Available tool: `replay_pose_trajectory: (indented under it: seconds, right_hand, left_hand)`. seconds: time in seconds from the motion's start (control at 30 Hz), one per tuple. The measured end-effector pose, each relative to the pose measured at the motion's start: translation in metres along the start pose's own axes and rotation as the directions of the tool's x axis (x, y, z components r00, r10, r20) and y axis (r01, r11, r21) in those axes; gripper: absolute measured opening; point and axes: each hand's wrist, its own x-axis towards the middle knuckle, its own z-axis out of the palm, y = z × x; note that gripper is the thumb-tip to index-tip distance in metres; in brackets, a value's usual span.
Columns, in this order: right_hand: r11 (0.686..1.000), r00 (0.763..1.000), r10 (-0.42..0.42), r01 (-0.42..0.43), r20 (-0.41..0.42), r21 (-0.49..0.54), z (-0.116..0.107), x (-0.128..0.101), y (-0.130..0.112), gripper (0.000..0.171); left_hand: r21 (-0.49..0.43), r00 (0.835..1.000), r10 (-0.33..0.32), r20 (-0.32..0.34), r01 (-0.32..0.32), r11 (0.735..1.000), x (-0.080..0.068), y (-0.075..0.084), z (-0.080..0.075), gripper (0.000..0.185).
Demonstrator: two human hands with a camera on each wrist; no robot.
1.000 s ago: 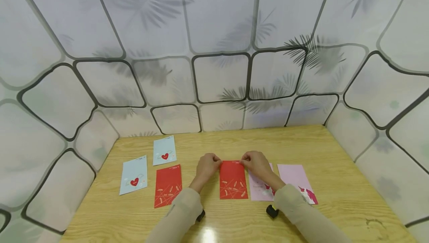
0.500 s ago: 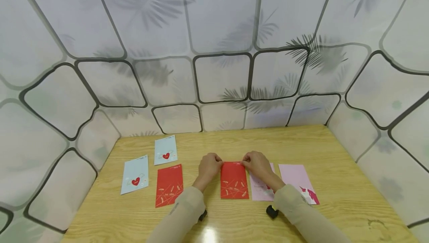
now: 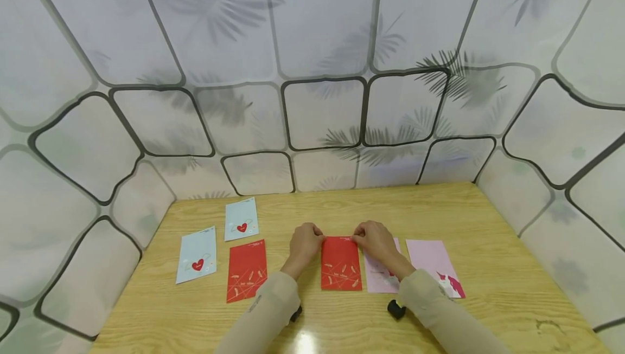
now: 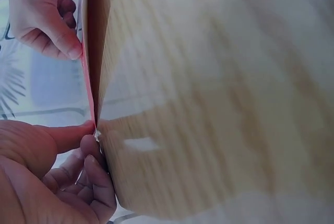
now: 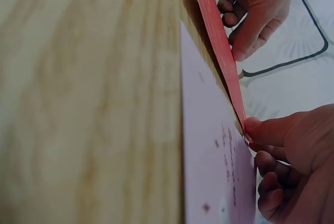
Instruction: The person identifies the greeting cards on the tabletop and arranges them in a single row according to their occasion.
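A red envelope [image 3: 341, 263] with a gold pattern lies on the wooden table [image 3: 439, 207] in front of me. My left hand [image 3: 305, 242] pinches its far left corner and my right hand [image 3: 373, 239] pinches its far right corner. The wrist views show the far edge of the red envelope [image 4: 90, 78] [image 5: 219, 51] lifted a little off the wood, with a thumb on top at each corner. The left hand [image 4: 57, 166] and the right hand [image 5: 284, 156] both have their other fingers curled under.
A second red envelope [image 3: 246, 270] lies to the left, with two light blue heart envelopes [image 3: 197, 254] [image 3: 241, 218] beyond it. Two pink envelopes [image 3: 378, 275] [image 3: 436, 265] lie to the right, one partly under my right wrist. Patterned walls enclose the table.
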Motion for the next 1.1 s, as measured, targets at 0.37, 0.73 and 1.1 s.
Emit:
replay_pose_trajectory:
  seconds: [0.37, 0.73, 1.1]
  right_hand:
    - [0.999, 0.998, -0.038, 0.039, -0.045, 0.019, 0.0, -0.003, -0.015, 0.011]
    - [0.989, 0.99, -0.097, 0.107, -0.099, 0.1, 0.0, -0.008, -0.045, 0.012]
    - [0.965, 0.978, -0.146, 0.174, -0.151, 0.198, 0.011, -0.008, -0.068, 0.015]
  left_hand:
    - [-0.08, 0.998, 0.064, 0.019, -0.063, 0.995, -0.007, -0.007, -0.018, 0.007]
    - [-0.125, 0.997, 0.064, -0.048, -0.07, 0.99, -0.017, -0.021, -0.055, 0.013]
    - [-0.151, 0.99, 0.065, -0.123, -0.083, 0.985, -0.028, -0.032, -0.09, 0.019]
